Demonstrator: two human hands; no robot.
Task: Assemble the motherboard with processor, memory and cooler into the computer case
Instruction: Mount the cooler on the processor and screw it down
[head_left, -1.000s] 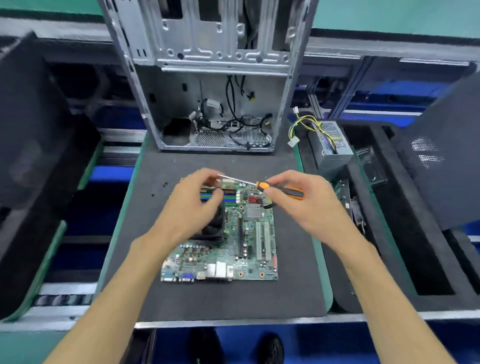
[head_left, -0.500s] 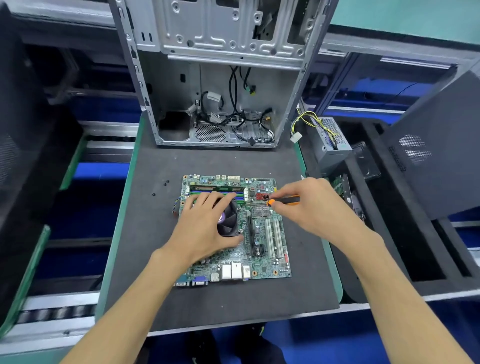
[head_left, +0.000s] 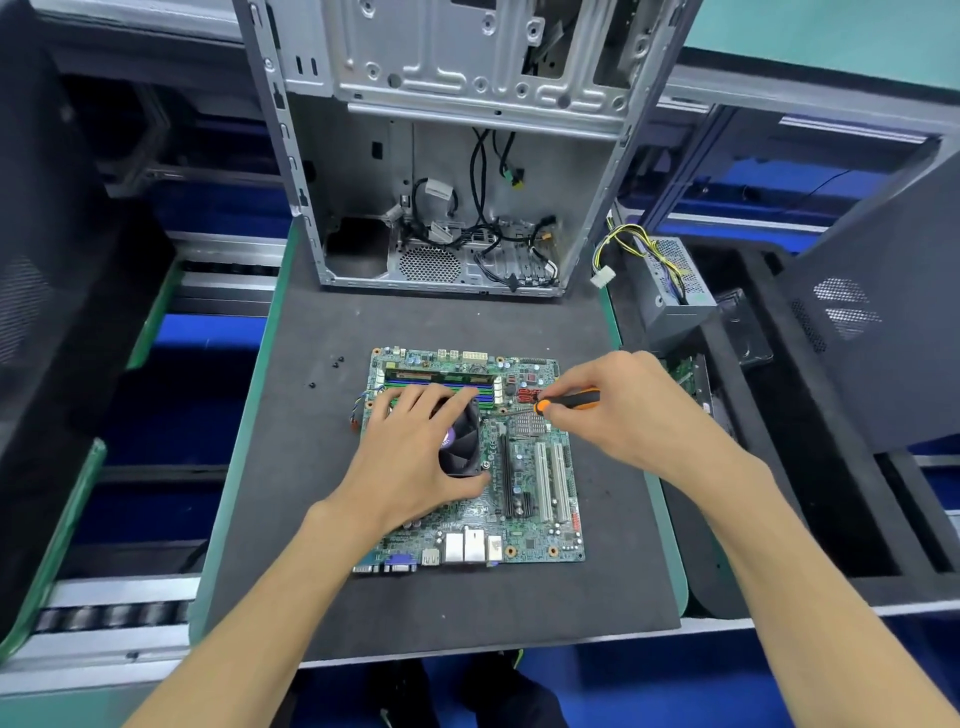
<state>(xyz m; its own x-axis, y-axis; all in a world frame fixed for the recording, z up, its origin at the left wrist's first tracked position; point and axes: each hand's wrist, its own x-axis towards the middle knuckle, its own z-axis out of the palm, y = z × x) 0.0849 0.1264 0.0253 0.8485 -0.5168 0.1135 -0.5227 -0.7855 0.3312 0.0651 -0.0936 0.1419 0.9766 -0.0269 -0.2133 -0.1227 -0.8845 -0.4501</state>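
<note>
A green motherboard (head_left: 524, 519) lies flat on the dark foam mat (head_left: 311, 519). Its black cooler fan (head_left: 462, 441) sits left of centre, and a memory stick (head_left: 441, 375) fills a slot along the far edge. My left hand (head_left: 410, 457) rests over the cooler, fingers spread across its top and thumb at its near right corner. My right hand (head_left: 618, 410) grips an orange and black screwdriver (head_left: 569, 401), with the shaft pointing left and down toward the board beside the cooler. The open silver computer case (head_left: 457, 156) stands behind the board with loose cables inside.
A grey power supply (head_left: 670, 280) with yellow and black wires sits to the right of the case. Three small black screws (head_left: 332, 366) lie on the mat left of the board. Black foam trays (head_left: 841, 493) flank the mat on the right, and a black case panel (head_left: 883, 322) leans there.
My left hand dropped from the screwdriver tip onto the cooler. The right hand lowered the screwdriver toward the board. The view tilted, so the board looks lower and larger.
</note>
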